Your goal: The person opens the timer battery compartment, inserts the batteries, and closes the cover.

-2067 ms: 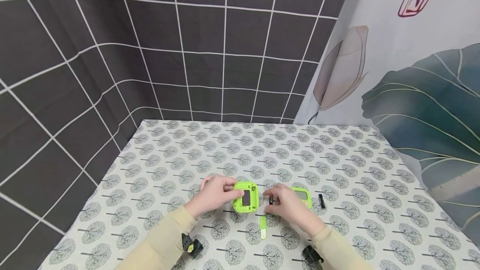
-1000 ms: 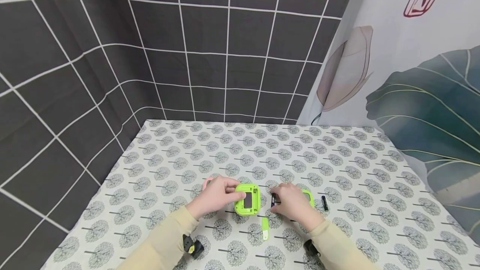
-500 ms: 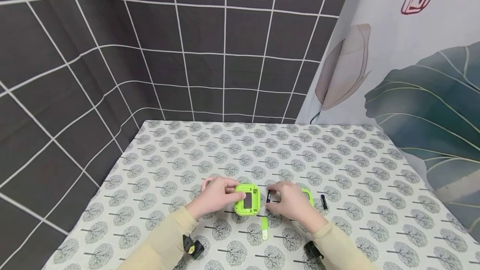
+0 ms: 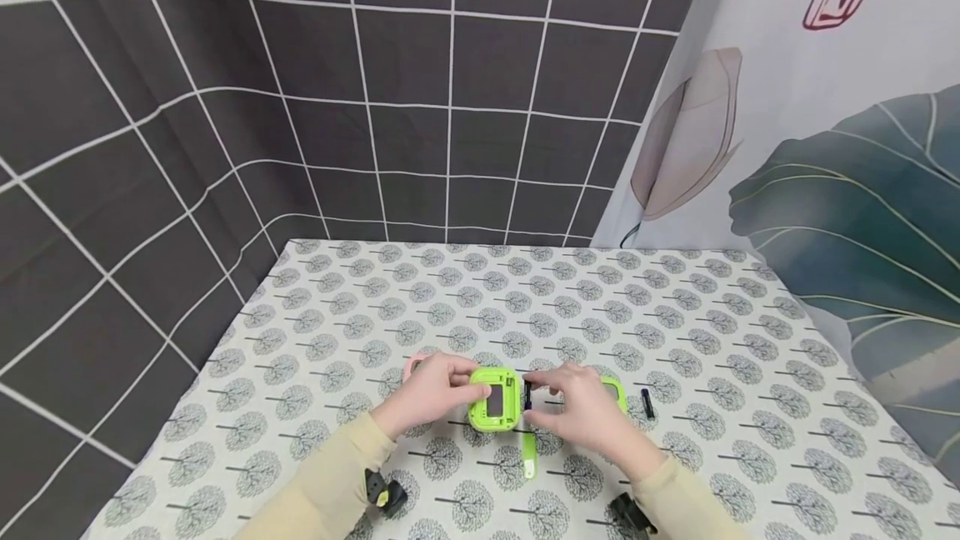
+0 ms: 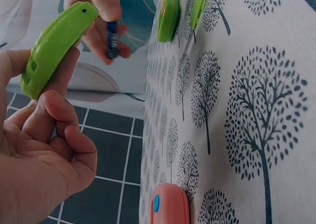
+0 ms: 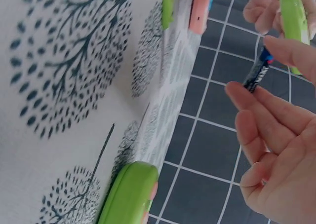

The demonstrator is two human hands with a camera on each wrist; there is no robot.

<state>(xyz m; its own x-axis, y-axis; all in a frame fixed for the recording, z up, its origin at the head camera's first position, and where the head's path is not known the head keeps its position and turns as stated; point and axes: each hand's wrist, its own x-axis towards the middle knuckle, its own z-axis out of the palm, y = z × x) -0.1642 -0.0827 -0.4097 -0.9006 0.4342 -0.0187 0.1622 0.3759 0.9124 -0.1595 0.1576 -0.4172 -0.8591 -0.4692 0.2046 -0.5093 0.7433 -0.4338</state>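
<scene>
My left hand [image 4: 427,394] grips a lime-green, rounded-square electronic device [image 4: 495,403] by its left side, thumb across the back. The back faces up, with a dark panel and an uncovered slot along its right side. Just right of it, my right hand [image 4: 585,411] pinches a dark AAA-size battery [image 4: 528,395] by its two ends between thumb and fingers. The right wrist view shows this battery [image 6: 257,75] with blue at one end, apart from the device. A narrow green battery cover [image 4: 529,455] lies on the table below the gap between the hands.
A second green device [image 4: 617,394] with a grey screen lies partly behind my right hand. Further right lies another black battery [image 4: 647,403]. A pink device [image 5: 169,204] sits beside my left hand. The table wears a tree-print cloth [image 4: 360,298]; dark gridded curtain [image 4: 405,140] hangs behind.
My right hand has brought the battery leftward, close to the green device's right edge. Earlier it turned the battery among its fingers. The left hand and device stay in place.
</scene>
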